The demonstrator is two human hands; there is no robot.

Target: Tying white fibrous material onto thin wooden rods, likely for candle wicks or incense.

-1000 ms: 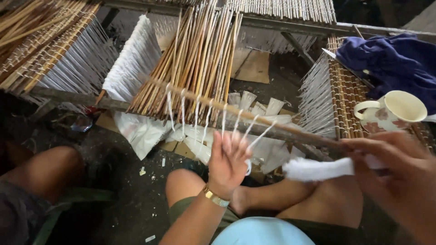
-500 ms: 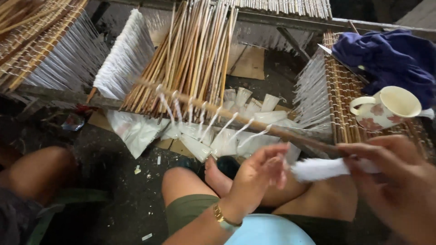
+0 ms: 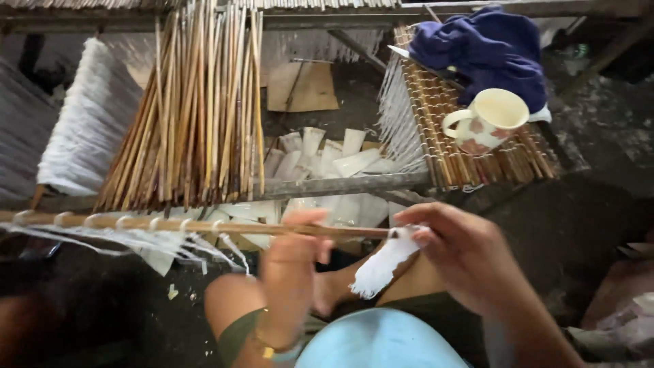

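A thin bamboo stick (image 3: 170, 224) with several white threads knotted along it lies level across my lap, reaching off to the left. My left hand (image 3: 291, 262) is curled around it near its right end. My right hand (image 3: 463, 255) pinches the stick's tip together with a white thread bundle (image 3: 380, 267), which hangs down over my knee. Loose thread tails (image 3: 136, 240) dangle from the stick's left half.
A sheaf of bamboo sticks (image 3: 194, 109) leans on a wooden bar (image 3: 340, 185). A white thread hank (image 3: 85, 129) hangs at left. At right a cream cup (image 3: 487, 119) and blue cloth (image 3: 487, 48) rest on a bamboo mat (image 3: 436, 157). White bags (image 3: 320, 153) litter the floor.
The stick has swung from slanting to level, now reaching left. My left hand went from open near the threads to closed around the stick. The view shifted right.
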